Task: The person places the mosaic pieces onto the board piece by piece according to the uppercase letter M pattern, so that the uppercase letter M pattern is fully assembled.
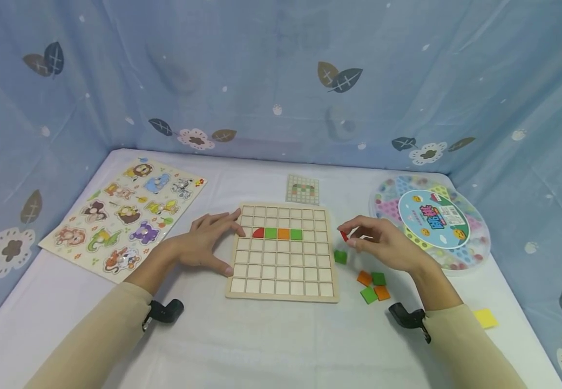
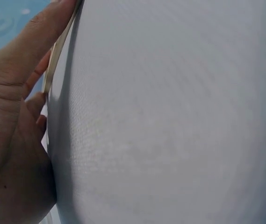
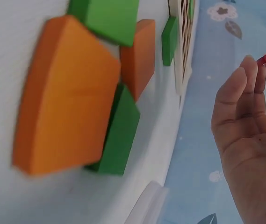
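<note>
A wooden grid board (image 1: pixel 281 298) lies flat in the middle of the table. One of its rows bears a red rounded tile (image 1: pixel 258 233), a green tile (image 1: pixel 270 233), an orange tile (image 1: pixel 283 234) and another green tile (image 1: pixel 296 234). My left hand (image 1: pixel 208 240) rests at the board's left edge, its fingers spread and the thumb near the lower left side. Just right of the board, my right hand (image 1: pixel 383 243) pinches a small red tile (image 1: pixel 344 236) above the table. A loose green tile (image 1: pixel 340 256) lies below that hand, beside the board.
Several orange and green tiles (image 1: pixel 381 293) lie loose right of the board. Behind it is a small pattern card (image 1: pixel 302 189). An animal puzzle board (image 1: pixel 125 216) occupies the left, a round game box (image 1: pixel 433 221) the right. A yellow piece (image 1: pixel 486 318) sits by the right sleeve.
</note>
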Demonstrator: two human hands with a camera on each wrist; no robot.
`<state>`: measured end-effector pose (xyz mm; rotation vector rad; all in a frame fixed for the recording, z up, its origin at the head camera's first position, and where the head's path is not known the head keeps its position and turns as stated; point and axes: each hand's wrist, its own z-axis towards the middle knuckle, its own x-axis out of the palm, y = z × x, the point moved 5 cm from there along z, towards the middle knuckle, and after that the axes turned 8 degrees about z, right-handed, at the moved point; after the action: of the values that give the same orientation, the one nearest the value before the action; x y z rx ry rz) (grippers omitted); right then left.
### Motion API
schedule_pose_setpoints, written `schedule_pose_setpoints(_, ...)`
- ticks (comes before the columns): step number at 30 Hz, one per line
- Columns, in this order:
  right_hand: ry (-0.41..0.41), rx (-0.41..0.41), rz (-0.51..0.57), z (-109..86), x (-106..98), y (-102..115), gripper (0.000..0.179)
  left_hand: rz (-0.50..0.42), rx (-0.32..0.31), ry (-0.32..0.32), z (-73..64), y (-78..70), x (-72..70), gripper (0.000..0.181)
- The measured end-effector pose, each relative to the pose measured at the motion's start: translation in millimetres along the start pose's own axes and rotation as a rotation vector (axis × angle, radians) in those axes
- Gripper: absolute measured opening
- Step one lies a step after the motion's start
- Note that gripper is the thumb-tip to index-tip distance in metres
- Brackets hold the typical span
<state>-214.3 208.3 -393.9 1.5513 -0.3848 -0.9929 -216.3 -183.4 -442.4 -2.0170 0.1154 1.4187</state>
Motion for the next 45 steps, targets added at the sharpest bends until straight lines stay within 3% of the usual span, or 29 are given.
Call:
schedule_pose_setpoints(10,-0.006,0.011,0.039,25.3,10,0,0.031,-0.002,-0.001,0.01,0.7,0.5,0.5,0.082)
schedule_pose_setpoints(23,0.05,-0.009,-0.091,55.6,27,6,0.029,-0.006,0.0,0.009,1.9,-1.9,-1.2,0.082)
schedule_pose_setpoints(45,0.094,0.099,-0.371,79.9,46,-4,0.024,-0.01,0.0,0.006,1.4,0.4,0.2,0.082)
